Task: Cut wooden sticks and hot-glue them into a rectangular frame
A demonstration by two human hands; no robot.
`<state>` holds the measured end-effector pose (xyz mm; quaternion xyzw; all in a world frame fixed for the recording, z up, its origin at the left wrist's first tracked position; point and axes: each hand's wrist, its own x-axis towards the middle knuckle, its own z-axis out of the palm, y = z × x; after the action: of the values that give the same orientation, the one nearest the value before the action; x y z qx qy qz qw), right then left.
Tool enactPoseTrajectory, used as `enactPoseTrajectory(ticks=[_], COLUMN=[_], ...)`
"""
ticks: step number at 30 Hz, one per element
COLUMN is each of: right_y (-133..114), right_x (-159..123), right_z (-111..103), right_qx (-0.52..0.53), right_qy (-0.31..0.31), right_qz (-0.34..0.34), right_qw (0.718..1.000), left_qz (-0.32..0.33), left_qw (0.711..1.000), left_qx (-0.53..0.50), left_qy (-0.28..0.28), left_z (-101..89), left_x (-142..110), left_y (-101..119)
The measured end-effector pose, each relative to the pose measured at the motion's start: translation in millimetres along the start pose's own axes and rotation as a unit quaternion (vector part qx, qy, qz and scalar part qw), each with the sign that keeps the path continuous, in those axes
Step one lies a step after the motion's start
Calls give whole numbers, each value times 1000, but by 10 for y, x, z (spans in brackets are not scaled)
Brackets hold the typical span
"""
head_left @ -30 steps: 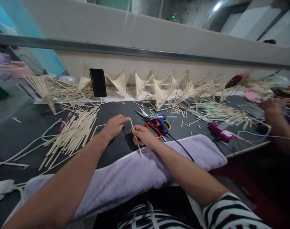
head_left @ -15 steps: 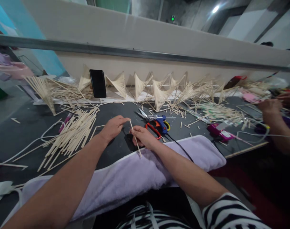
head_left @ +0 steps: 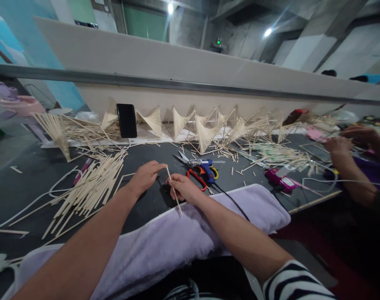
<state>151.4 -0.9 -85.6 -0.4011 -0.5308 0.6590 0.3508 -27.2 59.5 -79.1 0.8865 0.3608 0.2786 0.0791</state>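
Note:
In the middle of the head view, my right hand (head_left: 181, 186) is closed around a thin wooden stick (head_left: 178, 200), which slants down toward me over the towel's edge. The fingertips of my left hand (head_left: 146, 175) meet at the stick's upper end, pinching it; part of that grip is too small to see well. Just right of my hands lie red-handled scissors (head_left: 196, 179) and a blue glue gun (head_left: 208, 168) with a black cord. A loose pile of similar sticks (head_left: 90, 187) spreads to the left of my left forearm.
A lilac towel (head_left: 165, 237) covers the table's front edge. Twisted stick structures (head_left: 205, 129) and a black phone (head_left: 126, 121) stand along the back. A magenta glue gun (head_left: 280, 180) lies at right, near another person's hands (head_left: 340, 146). White cable (head_left: 52, 189) crosses the left side.
The view has tilted upward slightly, so the table sits lower in the picture. Both my hands keep nearly the same hold on the stick. The other person's hands have shifted a little.

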Motion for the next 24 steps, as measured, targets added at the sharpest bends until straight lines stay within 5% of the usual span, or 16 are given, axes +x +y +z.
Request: enactPoseTrajectory(ticks=[24], right_y=[-48], right_x=[-16], right_z=[12], right_qx=[-6], right_qy=[0], right_qz=[7], right_qw=[1000], left_qz=[6], left_qw=[1000], left_qx=[9], left_qy=[-9], left_z=[-18], left_x=[6], left_y=[12])
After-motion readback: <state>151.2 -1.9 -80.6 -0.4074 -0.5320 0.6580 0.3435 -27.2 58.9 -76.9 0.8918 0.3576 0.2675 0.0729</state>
